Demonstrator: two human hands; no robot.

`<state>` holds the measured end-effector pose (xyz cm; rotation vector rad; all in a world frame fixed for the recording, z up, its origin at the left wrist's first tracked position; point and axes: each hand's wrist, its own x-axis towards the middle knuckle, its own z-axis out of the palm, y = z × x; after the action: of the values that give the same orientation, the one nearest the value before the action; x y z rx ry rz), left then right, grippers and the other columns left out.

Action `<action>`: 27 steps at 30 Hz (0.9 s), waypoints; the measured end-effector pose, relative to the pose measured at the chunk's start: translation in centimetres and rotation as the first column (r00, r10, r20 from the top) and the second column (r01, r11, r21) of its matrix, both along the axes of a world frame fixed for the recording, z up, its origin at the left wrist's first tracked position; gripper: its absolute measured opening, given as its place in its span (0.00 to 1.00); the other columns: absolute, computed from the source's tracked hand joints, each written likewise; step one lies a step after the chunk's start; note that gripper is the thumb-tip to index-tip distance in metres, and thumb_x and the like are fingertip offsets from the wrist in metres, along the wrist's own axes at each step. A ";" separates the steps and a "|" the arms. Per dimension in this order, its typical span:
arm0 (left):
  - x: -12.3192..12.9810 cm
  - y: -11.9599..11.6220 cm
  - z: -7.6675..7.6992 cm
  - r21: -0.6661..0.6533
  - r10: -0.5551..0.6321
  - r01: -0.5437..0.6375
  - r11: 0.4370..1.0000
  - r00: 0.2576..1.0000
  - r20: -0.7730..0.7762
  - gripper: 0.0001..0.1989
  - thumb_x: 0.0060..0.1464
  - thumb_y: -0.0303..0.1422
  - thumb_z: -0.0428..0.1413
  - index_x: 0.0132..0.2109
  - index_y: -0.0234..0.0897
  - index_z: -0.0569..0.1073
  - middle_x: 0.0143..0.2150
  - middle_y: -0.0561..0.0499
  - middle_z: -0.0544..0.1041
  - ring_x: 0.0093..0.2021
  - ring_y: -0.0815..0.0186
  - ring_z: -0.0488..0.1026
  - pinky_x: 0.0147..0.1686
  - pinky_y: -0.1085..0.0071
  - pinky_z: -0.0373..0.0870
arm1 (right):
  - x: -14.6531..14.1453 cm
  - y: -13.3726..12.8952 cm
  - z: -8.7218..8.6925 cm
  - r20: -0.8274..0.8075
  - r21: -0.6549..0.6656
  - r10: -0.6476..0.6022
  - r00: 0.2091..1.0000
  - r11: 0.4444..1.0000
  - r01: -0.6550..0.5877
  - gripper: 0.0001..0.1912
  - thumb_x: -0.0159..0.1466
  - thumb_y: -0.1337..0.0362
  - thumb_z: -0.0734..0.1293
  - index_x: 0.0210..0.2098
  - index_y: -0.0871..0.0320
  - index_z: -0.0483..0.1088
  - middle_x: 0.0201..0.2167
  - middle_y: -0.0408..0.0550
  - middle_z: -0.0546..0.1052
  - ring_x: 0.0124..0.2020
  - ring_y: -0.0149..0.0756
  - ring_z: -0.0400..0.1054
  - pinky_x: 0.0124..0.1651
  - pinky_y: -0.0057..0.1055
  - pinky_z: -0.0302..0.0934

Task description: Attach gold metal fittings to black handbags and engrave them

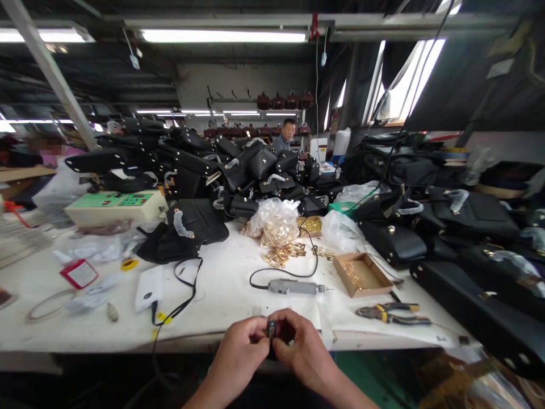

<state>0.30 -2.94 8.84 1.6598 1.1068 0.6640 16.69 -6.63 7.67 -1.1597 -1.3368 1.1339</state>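
Observation:
At the table's front edge, my left hand [243,347] and my right hand [301,345] meet with fingertips pinched. Between them is a small dark strap-like piece [271,328] with what looks like a metal fitting on it; its lower part is hidden by my fingers. Just beyond my hands lies a grey electric screwdriver [293,287], its bit pointing right. Gold-coloured metal fittings [283,254] are heaped farther back, in front of a clear plastic bag [279,221] of more fittings. A cardboard box [370,289] with small gold pieces stands to the right.
Yellow-and-black pliers [394,313] lie at the right. Black bags [255,167] are piled at the back and right [481,295]. On the left are a white power box [149,287] with a cable, a red-labelled bottle [79,274] and a control machine [117,209]. A person [286,136] is in the background.

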 end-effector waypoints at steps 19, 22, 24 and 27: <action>0.1 -2.4 1.4 -0.032 0.013 -0.015 0.999 0.998 -0.064 0.15 0.50 0.29 0.58 0.45 0.36 0.84 0.35 0.50 0.84 0.33 0.65 0.78 0.35 0.73 0.70 | 2.2 -2.0 -0.3 -0.148 -0.125 0.037 0.988 0.991 -0.056 0.17 0.61 0.54 0.75 0.41 0.60 0.78 0.31 0.45 0.78 0.31 0.32 0.69 0.36 0.30 0.62; 0.6 -2.6 1.6 -0.028 0.008 -0.009 1.000 0.999 -0.053 0.15 0.50 0.28 0.58 0.45 0.35 0.83 0.36 0.50 0.85 0.35 0.64 0.79 0.35 0.73 0.70 | 2.1 -1.9 -0.1 -0.124 -0.139 -0.035 0.992 0.990 0.018 0.16 0.58 0.55 0.75 0.38 0.61 0.79 0.29 0.45 0.79 0.30 0.32 0.68 0.34 0.29 0.60; 0.8 -2.7 1.9 -0.038 0.011 -0.013 0.999 0.999 -0.042 0.15 0.49 0.27 0.58 0.44 0.35 0.83 0.38 0.50 0.85 0.37 0.63 0.80 0.36 0.73 0.71 | 2.1 -1.9 0.0 -0.116 -0.144 -0.066 0.991 0.988 0.049 0.15 0.57 0.55 0.76 0.36 0.61 0.79 0.28 0.45 0.78 0.29 0.31 0.67 0.33 0.28 0.59; 1.1 -3.0 2.5 -0.014 0.005 -0.006 1.000 0.998 -0.064 0.11 0.51 0.30 0.59 0.41 0.34 0.83 0.36 0.51 0.84 0.35 0.64 0.79 0.35 0.73 0.69 | 2.3 -2.0 0.3 -0.127 -0.158 -0.076 0.989 0.986 0.056 0.14 0.56 0.56 0.76 0.34 0.61 0.79 0.27 0.44 0.78 0.28 0.31 0.67 0.32 0.28 0.59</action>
<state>1.37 -5.97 11.32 1.6762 1.1597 0.6084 19.01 -8.62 7.96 -1.2089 -1.1174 1.2611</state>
